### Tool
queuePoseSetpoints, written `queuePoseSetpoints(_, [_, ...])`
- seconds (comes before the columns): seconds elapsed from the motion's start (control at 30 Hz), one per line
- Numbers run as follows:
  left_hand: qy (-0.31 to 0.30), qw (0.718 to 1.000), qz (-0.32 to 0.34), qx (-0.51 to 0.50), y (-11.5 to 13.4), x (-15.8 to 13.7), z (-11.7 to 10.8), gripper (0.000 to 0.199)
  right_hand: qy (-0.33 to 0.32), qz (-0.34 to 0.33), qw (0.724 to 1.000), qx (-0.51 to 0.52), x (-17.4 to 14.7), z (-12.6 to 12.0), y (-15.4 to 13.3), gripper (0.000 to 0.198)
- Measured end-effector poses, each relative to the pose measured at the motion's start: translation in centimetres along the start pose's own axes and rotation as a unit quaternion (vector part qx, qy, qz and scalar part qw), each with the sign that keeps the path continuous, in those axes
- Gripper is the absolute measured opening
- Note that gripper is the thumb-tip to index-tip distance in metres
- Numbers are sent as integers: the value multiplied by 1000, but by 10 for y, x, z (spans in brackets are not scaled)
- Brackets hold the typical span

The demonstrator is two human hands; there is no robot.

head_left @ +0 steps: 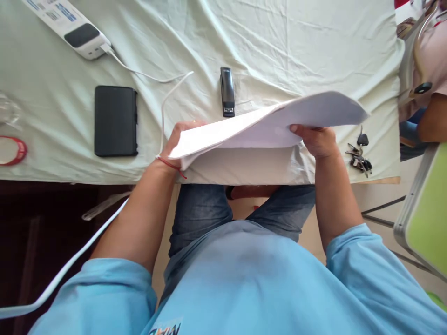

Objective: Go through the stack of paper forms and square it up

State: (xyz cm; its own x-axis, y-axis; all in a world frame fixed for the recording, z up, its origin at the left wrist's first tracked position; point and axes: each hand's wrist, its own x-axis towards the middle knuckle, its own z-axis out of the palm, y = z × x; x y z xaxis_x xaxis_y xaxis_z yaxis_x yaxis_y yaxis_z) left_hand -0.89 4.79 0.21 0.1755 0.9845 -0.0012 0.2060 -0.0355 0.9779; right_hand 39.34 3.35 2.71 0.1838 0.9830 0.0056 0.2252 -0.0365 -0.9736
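Both of my hands hold a stack of white paper sheets above the table's front edge. The stack is tilted and bent, with its right end raised and curving. My left hand is closed around the left end, and most of its fingers are hidden behind the paper. At the lower right edge, my right hand grips the sheets with the thumb on the near face; its other fingers are mostly covered. A black stapler lies just beyond the paper, apart from both hands.
A bunch of keys lies right of my right hand. On the left are a black case, a white power strip with a cable, and a red tape roll. Another person's arm shows at right, near a green table.
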Motion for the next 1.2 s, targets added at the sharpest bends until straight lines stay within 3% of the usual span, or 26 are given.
queuePoseSetpoints(0.17, [1,1000,6,27,10,-10,9,60,14,-54,997,48,1,8,-11,70])
queuePoseSetpoints(0.37, [-50,996,-68,22,8,-24,11,59,15,6,1000,21,-17,-6,-3,62])
queuePoseSetpoints(0.6, [73,990,-117,-12,-9,-9,21,23,12,106,994,29,-48,-22,5,62])
queuePoseSetpoints(0.7, [107,986,-126,7,-9,2,27,19,-2,129,991,25,-51,-24,3,60])
queuePoseSetpoints(0.83, [145,985,-82,51,-17,21,31,22,-5,147,989,20,-47,-25,3,55])
queuePoseSetpoints(1.0, [160,980,-65,102,-20,44,36,16,11,144,989,19,-37,-28,8,53])
queuePoseSetpoints(1.2, [143,963,-98,204,12,44,46,21,41,111,993,9,-24,-36,14,54])
